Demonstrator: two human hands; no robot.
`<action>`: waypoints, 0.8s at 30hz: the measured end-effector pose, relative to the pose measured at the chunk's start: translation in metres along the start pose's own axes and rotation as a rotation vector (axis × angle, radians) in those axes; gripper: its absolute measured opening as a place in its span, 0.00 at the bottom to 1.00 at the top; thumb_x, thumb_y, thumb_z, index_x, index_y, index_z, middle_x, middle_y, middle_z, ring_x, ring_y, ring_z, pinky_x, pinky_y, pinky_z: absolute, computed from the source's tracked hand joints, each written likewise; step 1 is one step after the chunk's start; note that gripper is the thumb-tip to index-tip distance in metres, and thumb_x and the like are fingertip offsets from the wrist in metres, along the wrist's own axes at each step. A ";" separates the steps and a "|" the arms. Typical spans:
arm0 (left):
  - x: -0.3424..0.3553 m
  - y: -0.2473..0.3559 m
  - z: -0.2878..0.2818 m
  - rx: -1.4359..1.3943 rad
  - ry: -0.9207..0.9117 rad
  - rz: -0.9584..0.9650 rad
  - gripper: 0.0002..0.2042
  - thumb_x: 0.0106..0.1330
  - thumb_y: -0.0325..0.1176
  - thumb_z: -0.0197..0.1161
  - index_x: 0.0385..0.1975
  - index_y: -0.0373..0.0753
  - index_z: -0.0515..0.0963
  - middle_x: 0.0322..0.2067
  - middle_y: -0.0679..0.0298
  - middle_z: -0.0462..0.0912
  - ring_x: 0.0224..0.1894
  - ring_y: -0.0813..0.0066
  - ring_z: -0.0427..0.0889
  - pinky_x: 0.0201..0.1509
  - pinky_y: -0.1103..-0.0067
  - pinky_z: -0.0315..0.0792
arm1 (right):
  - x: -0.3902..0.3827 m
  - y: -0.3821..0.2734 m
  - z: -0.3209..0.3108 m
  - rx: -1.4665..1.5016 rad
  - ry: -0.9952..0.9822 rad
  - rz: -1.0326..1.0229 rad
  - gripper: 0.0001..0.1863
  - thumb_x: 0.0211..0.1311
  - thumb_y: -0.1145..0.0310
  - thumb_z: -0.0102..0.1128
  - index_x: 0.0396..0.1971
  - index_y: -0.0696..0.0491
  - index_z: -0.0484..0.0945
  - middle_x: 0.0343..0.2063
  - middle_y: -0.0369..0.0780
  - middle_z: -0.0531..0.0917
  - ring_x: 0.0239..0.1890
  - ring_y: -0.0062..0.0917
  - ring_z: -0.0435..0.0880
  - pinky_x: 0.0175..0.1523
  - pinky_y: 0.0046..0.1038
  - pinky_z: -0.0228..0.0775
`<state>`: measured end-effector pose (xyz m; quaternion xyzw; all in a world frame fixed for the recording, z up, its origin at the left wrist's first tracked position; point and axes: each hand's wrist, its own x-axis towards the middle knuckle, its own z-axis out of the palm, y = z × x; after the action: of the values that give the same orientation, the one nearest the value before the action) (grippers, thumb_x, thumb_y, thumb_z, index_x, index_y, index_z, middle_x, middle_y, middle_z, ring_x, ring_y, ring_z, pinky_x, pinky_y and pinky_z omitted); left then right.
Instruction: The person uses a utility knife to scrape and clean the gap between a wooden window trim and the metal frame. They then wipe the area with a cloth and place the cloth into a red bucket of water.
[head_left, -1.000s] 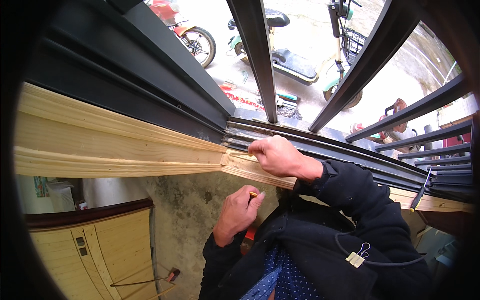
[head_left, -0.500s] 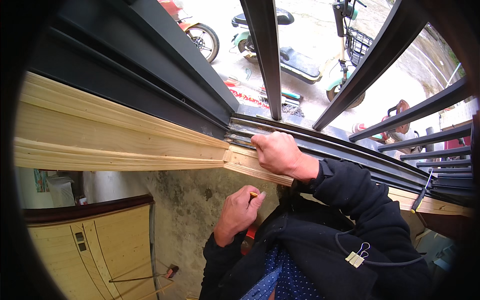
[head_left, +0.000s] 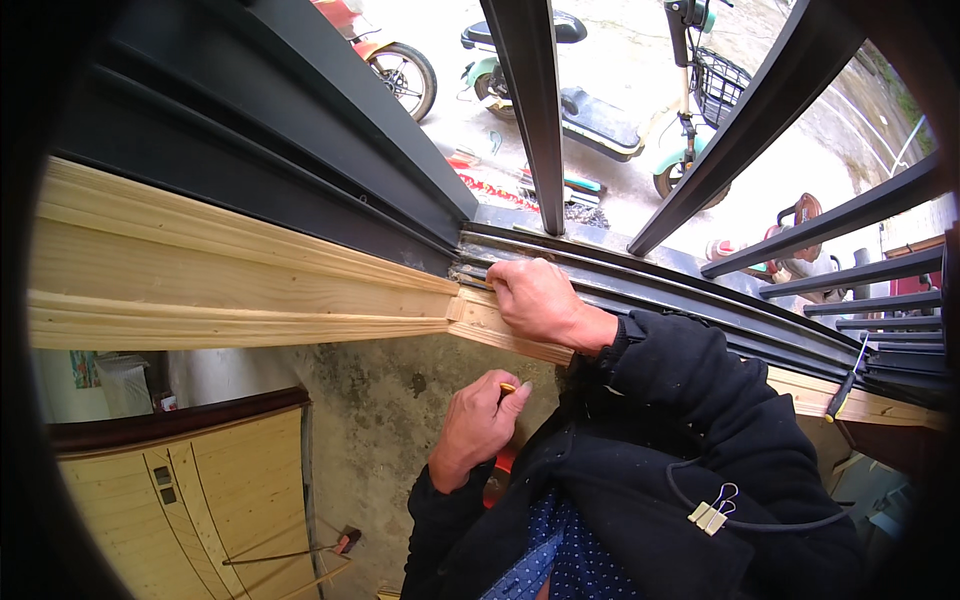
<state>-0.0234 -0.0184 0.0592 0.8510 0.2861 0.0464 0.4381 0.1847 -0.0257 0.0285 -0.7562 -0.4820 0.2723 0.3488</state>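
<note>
My right hand (head_left: 545,303) is closed over the dark window track (head_left: 625,284), close to the corner where it meets the wooden casing (head_left: 250,270). Its fingers hide whatever they grip. Below it runs a pale wooden sill strip (head_left: 485,318). Lower down, in front of the stained wall, my left hand (head_left: 474,428) is curled shut around a small yellow thing (head_left: 508,389), of which only a bit shows between thumb and fingers; its kind I cannot make out.
Dark metal window bars (head_left: 535,120) rise beyond the track. A screwdriver (head_left: 845,392) with a black and yellow handle lies on the sill at right. Scooters (head_left: 605,125) stand outside. At lower left is a wooden panel (head_left: 190,500).
My right hand has shifted a little left along the track, toward the corner. My left hand keeps its place and its hold on the small yellow thing.
</note>
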 end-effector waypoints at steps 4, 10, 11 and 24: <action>0.002 0.000 0.000 0.000 0.002 0.013 0.12 0.75 0.38 0.64 0.38 0.33 0.80 0.31 0.49 0.84 0.32 0.49 0.84 0.38 0.65 0.77 | -0.001 0.002 0.002 0.020 0.020 -0.015 0.13 0.68 0.68 0.54 0.39 0.56 0.87 0.35 0.52 0.88 0.42 0.52 0.87 0.49 0.48 0.80; 0.002 -0.002 0.000 0.017 0.004 0.026 0.13 0.75 0.39 0.64 0.37 0.33 0.80 0.31 0.49 0.83 0.33 0.48 0.84 0.39 0.65 0.76 | -0.001 0.007 0.004 0.060 0.034 -0.041 0.13 0.68 0.68 0.53 0.40 0.57 0.86 0.36 0.51 0.88 0.42 0.51 0.87 0.49 0.46 0.80; 0.002 -0.002 0.000 0.010 -0.002 0.016 0.13 0.75 0.39 0.64 0.37 0.33 0.80 0.31 0.49 0.83 0.33 0.48 0.84 0.39 0.65 0.76 | -0.002 0.008 0.004 0.066 0.034 -0.039 0.13 0.68 0.68 0.54 0.40 0.57 0.86 0.36 0.51 0.88 0.42 0.51 0.87 0.49 0.46 0.80; 0.006 -0.002 0.002 0.002 -0.015 0.012 0.12 0.74 0.38 0.65 0.38 0.34 0.80 0.31 0.49 0.84 0.33 0.48 0.84 0.38 0.65 0.76 | -0.009 0.011 -0.009 0.197 0.057 -0.053 0.14 0.68 0.68 0.53 0.41 0.57 0.87 0.36 0.54 0.88 0.41 0.52 0.87 0.50 0.48 0.79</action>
<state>-0.0181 -0.0158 0.0552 0.8534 0.2777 0.0424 0.4391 0.1937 -0.0400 0.0254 -0.7128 -0.4626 0.2876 0.4418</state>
